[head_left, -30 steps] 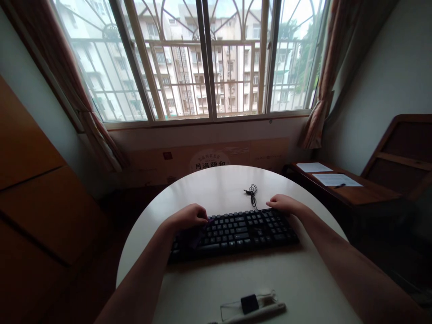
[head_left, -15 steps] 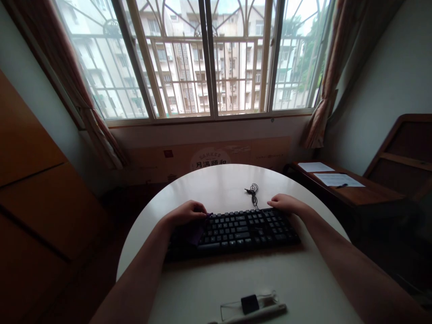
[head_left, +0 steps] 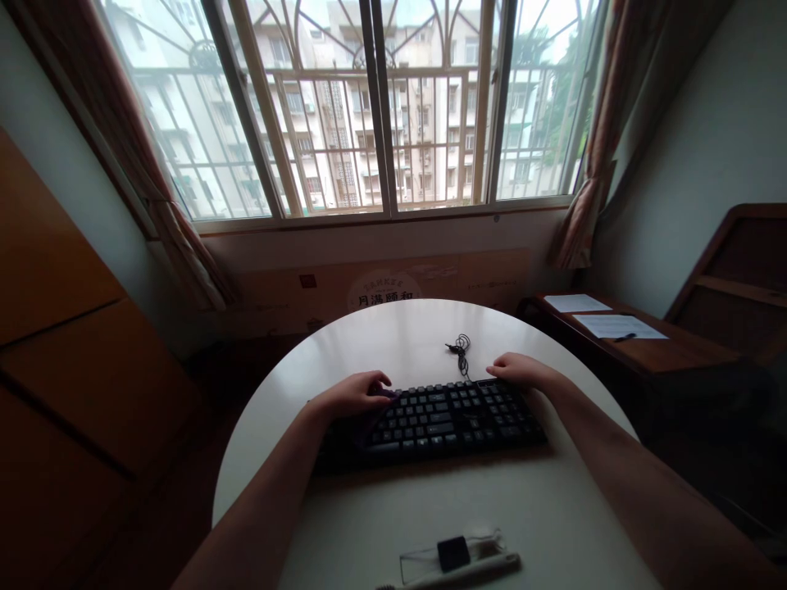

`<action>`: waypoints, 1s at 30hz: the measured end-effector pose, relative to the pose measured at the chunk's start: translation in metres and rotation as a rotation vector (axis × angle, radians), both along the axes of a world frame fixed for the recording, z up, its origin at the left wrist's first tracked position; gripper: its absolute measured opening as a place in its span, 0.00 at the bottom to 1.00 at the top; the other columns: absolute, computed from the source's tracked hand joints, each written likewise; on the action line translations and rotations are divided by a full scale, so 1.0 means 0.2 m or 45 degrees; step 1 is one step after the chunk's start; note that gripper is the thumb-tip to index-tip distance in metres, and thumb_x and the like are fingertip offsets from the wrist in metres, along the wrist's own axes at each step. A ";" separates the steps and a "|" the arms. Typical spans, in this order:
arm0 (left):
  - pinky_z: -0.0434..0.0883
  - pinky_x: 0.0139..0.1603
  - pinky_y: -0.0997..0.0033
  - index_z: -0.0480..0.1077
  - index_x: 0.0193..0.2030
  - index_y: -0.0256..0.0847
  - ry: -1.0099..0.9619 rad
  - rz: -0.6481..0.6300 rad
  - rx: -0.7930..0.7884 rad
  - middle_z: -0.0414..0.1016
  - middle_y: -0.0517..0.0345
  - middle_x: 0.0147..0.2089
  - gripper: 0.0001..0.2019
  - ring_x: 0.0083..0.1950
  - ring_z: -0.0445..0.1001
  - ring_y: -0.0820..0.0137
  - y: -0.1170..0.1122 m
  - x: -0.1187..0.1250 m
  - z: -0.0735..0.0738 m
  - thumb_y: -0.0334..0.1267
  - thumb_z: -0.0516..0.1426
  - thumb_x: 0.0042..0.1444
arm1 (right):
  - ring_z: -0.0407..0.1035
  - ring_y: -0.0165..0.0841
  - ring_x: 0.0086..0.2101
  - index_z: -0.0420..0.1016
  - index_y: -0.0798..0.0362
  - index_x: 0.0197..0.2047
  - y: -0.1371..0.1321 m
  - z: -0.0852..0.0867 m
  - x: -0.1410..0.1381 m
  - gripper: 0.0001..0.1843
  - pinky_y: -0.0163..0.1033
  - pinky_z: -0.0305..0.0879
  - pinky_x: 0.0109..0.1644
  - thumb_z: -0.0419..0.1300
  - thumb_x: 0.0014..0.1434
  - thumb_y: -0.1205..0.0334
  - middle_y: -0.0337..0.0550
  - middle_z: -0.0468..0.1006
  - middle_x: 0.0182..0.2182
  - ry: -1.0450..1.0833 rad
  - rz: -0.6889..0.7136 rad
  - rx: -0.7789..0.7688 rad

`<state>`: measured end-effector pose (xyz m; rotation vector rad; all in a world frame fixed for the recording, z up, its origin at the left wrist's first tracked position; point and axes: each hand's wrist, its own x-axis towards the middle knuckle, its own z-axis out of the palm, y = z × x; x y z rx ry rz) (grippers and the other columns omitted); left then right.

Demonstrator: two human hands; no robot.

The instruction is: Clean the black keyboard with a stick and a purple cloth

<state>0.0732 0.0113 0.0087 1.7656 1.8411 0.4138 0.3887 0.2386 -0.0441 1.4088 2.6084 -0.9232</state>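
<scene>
A black keyboard (head_left: 448,414) lies across the round white table (head_left: 430,500). My left hand (head_left: 353,393) rests on the keyboard's left end, fingers curled down on a dark purple cloth (head_left: 360,426) that covers the keys there. My right hand (head_left: 520,370) is closed over the keyboard's far right corner. The keyboard's black cable (head_left: 460,348) lies coiled on the table just beyond it.
Near the front edge lie a clear packet with a small black square (head_left: 453,555) and a white pen-like tool (head_left: 473,571). A dark wooden side table with papers (head_left: 615,326) stands at the right, a wooden cabinet (head_left: 74,369) at the left, a barred window ahead.
My left hand has slid a little to the right along the keyboard's upper rows with the cloth under it. My right hand has stayed on the far right corner.
</scene>
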 end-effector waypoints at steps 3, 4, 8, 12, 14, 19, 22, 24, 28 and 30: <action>0.68 0.49 0.68 0.73 0.48 0.40 0.031 -0.026 -0.044 0.76 0.51 0.50 0.23 0.49 0.72 0.61 0.00 0.00 0.01 0.53 0.57 0.51 | 0.62 0.26 0.16 0.71 0.59 0.32 0.00 0.00 0.00 0.25 0.31 0.56 0.20 0.52 0.60 0.43 0.42 0.71 0.22 -0.006 -0.012 0.006; 0.68 0.50 0.68 0.73 0.48 0.40 0.024 -0.038 -0.049 0.76 0.51 0.50 0.23 0.50 0.72 0.61 0.00 0.00 0.01 0.53 0.57 0.51 | 0.62 0.26 0.16 0.71 0.59 0.32 0.00 0.00 0.00 0.25 0.31 0.56 0.20 0.52 0.60 0.43 0.42 0.71 0.22 -0.010 -0.015 0.004; 0.68 0.50 0.68 0.73 0.51 0.40 -0.001 -0.080 -0.076 0.76 0.52 0.51 0.24 0.50 0.72 0.60 0.00 -0.01 0.02 0.51 0.58 0.50 | 0.62 0.26 0.16 0.71 0.58 0.33 0.00 -0.01 0.00 0.24 0.31 0.56 0.20 0.52 0.60 0.43 0.42 0.71 0.22 -0.022 -0.012 -0.006; 0.68 0.49 0.68 0.74 0.49 0.39 -0.009 -0.109 -0.066 0.76 0.53 0.49 0.22 0.48 0.73 0.60 0.00 0.00 0.02 0.47 0.57 0.49 | 0.62 0.26 0.16 0.71 0.59 0.32 0.01 -0.01 0.00 0.25 0.31 0.56 0.20 0.52 0.60 0.42 0.42 0.71 0.22 0.004 -0.014 0.001; 0.68 0.48 0.68 0.75 0.47 0.39 -0.015 -0.117 -0.065 0.77 0.53 0.48 0.20 0.47 0.73 0.61 0.00 0.00 0.03 0.46 0.56 0.49 | 0.62 0.26 0.16 0.71 0.59 0.32 0.01 -0.01 0.01 0.25 0.31 0.56 0.21 0.52 0.60 0.43 0.43 0.71 0.23 0.011 -0.013 -0.002; 0.69 0.47 0.67 0.74 0.48 0.40 0.022 -0.062 -0.073 0.77 0.53 0.48 0.22 0.47 0.73 0.60 0.00 0.02 0.03 0.47 0.58 0.48 | 0.62 0.26 0.16 0.71 0.58 0.32 0.00 -0.01 0.01 0.25 0.31 0.57 0.21 0.52 0.60 0.43 0.42 0.71 0.23 -0.001 -0.006 -0.001; 0.69 0.46 0.68 0.74 0.47 0.40 0.038 -0.037 -0.070 0.77 0.53 0.47 0.21 0.46 0.74 0.60 0.01 0.01 0.01 0.48 0.57 0.49 | 0.62 0.26 0.16 0.70 0.58 0.31 -0.01 0.00 0.00 0.24 0.31 0.56 0.20 0.52 0.60 0.43 0.42 0.70 0.22 0.010 -0.006 -0.006; 0.69 0.46 0.68 0.75 0.46 0.40 0.067 -0.030 -0.045 0.78 0.53 0.46 0.20 0.46 0.74 0.60 0.02 0.01 0.00 0.48 0.56 0.50 | 0.62 0.26 0.16 0.70 0.58 0.30 -0.01 0.00 0.00 0.24 0.31 0.56 0.20 0.52 0.60 0.44 0.42 0.70 0.22 0.018 -0.001 -0.003; 0.69 0.46 0.69 0.75 0.46 0.40 0.084 -0.051 -0.020 0.78 0.53 0.47 0.19 0.46 0.74 0.62 0.02 0.01 -0.01 0.46 0.55 0.51 | 0.61 0.26 0.16 0.70 0.59 0.30 -0.01 0.00 0.00 0.24 0.31 0.56 0.20 0.52 0.61 0.44 0.42 0.70 0.22 0.017 -0.001 0.002; 0.69 0.47 0.69 0.75 0.47 0.40 0.061 -0.062 -0.029 0.78 0.53 0.47 0.19 0.46 0.74 0.62 0.02 0.00 -0.01 0.45 0.55 0.50 | 0.61 0.26 0.16 0.70 0.59 0.30 -0.01 -0.01 0.00 0.24 0.31 0.56 0.20 0.51 0.61 0.44 0.42 0.70 0.21 0.017 0.004 0.000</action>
